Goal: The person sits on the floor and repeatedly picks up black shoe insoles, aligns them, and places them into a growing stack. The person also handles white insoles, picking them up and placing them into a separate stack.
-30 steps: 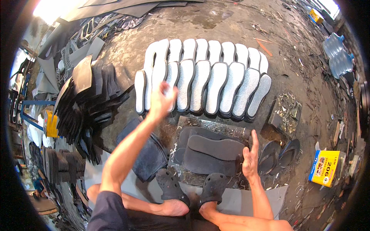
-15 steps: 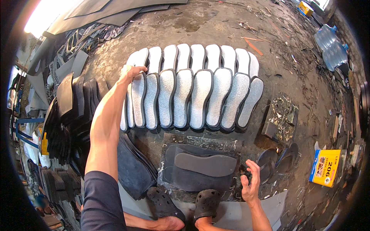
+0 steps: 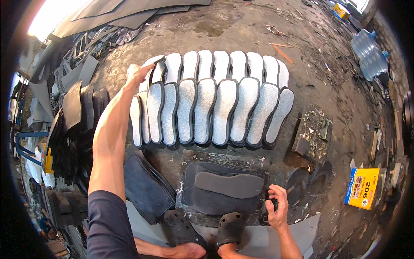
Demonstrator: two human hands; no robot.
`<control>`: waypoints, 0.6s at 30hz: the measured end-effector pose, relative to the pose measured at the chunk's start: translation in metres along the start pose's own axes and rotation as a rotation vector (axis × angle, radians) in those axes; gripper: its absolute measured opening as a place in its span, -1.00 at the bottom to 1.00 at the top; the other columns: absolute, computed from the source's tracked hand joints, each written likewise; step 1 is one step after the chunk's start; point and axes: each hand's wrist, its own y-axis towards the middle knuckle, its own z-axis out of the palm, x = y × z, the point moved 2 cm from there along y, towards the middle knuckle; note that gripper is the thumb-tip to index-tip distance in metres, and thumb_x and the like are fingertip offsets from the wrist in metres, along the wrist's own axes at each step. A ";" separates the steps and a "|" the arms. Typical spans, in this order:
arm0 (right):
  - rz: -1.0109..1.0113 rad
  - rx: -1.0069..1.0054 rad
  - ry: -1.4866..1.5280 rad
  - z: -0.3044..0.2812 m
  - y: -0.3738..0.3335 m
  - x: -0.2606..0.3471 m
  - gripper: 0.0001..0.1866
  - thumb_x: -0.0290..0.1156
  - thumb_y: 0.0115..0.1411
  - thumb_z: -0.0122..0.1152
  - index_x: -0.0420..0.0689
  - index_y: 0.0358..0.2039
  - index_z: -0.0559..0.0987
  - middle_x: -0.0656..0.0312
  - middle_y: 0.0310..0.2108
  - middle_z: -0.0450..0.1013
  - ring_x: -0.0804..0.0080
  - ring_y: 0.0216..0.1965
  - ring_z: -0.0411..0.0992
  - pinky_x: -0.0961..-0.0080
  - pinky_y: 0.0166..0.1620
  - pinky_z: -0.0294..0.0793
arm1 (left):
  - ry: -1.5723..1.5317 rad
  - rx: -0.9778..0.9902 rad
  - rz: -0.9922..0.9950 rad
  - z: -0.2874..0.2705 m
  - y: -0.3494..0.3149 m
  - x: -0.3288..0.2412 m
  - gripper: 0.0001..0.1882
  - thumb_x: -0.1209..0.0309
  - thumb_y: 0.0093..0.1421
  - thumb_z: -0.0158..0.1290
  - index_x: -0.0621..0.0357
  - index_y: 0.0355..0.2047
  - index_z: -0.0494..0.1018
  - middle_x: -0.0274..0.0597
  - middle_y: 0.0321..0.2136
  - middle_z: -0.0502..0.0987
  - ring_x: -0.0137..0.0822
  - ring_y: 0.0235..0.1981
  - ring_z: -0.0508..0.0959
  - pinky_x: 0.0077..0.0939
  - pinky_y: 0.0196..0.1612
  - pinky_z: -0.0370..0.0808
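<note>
On the rough concrete floor [image 3: 241, 30] of a cluttered workshop, the left hand [image 3: 137, 72] reaches far out to the upper left end of two rows of grey shoe soles [image 3: 211, 103], its fingers closed round the edge of the end sole [image 3: 152, 62], which stands lifted and tilted off the row. The right hand [image 3: 278, 206] hangs low beside the right edge of a dark sole [image 3: 229, 184] lying on a black rubber sheet [image 3: 207, 194]; its fingers are loosely curled, and whether they pinch anything small I cannot tell.

The soles lie overlapping like shingles, each leaning on its neighbour, so a careless tug or drop at the end could, I judge, nudge the next ones askew and spoil the neat rows. The long reach also puts the forearm just over the lower row, where it might brush a sole.

Two dark clogs [image 3: 207, 228] on the person's feet sit at the lower edge. Stacks of black rubber pieces [image 3: 73, 129] crowd the left side. At the right lies a flat rectangular box [image 3: 363, 188], yellow and blue with printed lettering. Farther off, upper right, stand two clear blue-tinted water bottles [image 3: 368, 54], and a small yellow package [image 3: 340, 11] sits near the top edge.
</note>
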 end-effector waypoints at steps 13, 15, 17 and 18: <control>0.290 0.181 0.434 0.018 0.010 0.031 -0.52 -0.14 0.59 0.20 -0.21 0.32 0.52 0.11 0.10 0.58 0.41 -0.03 0.60 0.36 0.03 0.64 | -1.402 0.572 0.244 0.008 -0.322 -0.019 -0.44 0.22 0.50 0.03 0.36 0.35 0.40 -0.01 0.05 0.67 -0.24 -0.01 0.65 -0.32 0.18 0.54; 0.368 0.312 0.670 0.029 0.012 0.052 -0.52 -0.13 0.60 0.19 -0.19 0.34 0.51 0.13 0.09 0.58 0.43 -0.04 0.60 0.37 0.01 0.65 | -1.418 0.729 0.249 0.033 -0.422 -0.012 -0.24 0.15 0.41 0.17 0.27 0.49 0.25 -0.02 0.25 0.59 -0.19 0.27 0.55 -0.23 0.34 0.42; 0.432 0.406 1.016 0.048 0.010 0.074 -0.53 -0.13 0.61 0.17 -0.16 0.34 0.51 0.16 0.06 0.58 0.46 -0.05 0.60 0.38 -0.01 0.67 | -1.309 0.850 0.360 0.063 -0.494 0.010 -0.15 0.17 0.40 0.26 0.21 0.56 0.17 0.03 0.39 0.47 -0.14 0.46 0.39 -0.15 0.51 0.26; 0.429 0.365 0.990 0.046 0.014 0.078 -0.53 -0.14 0.61 0.17 -0.15 0.35 0.50 0.19 0.06 0.57 0.48 -0.06 0.59 0.40 -0.03 0.68 | -1.296 0.886 0.374 0.071 -0.519 0.013 -0.11 0.17 0.39 0.31 0.19 0.58 0.15 0.04 0.45 0.39 -0.12 0.51 0.31 -0.12 0.55 0.19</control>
